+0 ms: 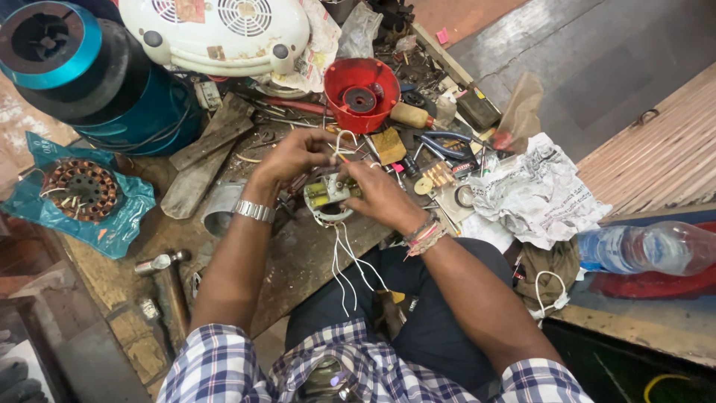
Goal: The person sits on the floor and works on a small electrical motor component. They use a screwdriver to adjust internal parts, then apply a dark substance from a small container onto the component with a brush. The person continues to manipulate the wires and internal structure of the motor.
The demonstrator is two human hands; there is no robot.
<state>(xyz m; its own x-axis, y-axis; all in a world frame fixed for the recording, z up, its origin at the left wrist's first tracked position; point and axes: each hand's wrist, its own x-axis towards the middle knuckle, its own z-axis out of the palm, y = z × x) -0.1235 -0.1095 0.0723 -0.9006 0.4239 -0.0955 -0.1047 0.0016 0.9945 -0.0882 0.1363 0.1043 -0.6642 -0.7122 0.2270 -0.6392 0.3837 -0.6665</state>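
A small pale motor part with yellow blocks and a wire coil [328,195] sits between both hands just above the cluttered wooden counter [298,254], its thin white wires [347,261] trailing down toward the person's lap. The right hand [382,195] wraps its fingers around the part's right side, while the left hand [294,155], a metal watch [253,211] on its wrist, curls over from above and pinches at its top. Just beyond stands a red plastic cone-shaped housing [362,93], and a wooden-handled hammer [168,280] lies well off to the left.
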